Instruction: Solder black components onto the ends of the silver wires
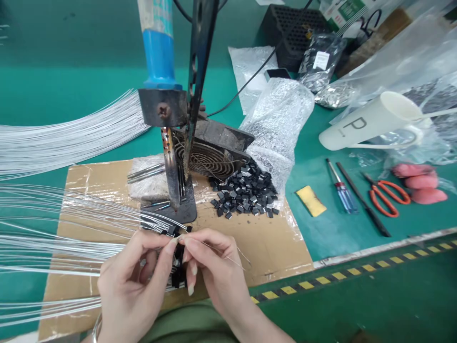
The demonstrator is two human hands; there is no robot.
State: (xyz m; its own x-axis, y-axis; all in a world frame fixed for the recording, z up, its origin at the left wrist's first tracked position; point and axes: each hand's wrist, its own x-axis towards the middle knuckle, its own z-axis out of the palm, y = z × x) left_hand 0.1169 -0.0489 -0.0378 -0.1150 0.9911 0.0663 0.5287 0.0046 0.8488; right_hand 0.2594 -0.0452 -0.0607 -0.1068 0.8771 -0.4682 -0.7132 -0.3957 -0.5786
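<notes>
In the head view, low in the middle, the left hand (132, 286) and right hand (226, 278) pinch tightly at a tiny piece (179, 237), too small to name. Thin wire (244, 256) pokes past the right hand. A loose pinch could drop the piece. Lifted fingers could bump the iron tip (173, 188), which burns if hot.

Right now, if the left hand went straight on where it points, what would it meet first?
The left hand would likely meet the right hand first, at its fingertips; depth is unclear.
</notes>
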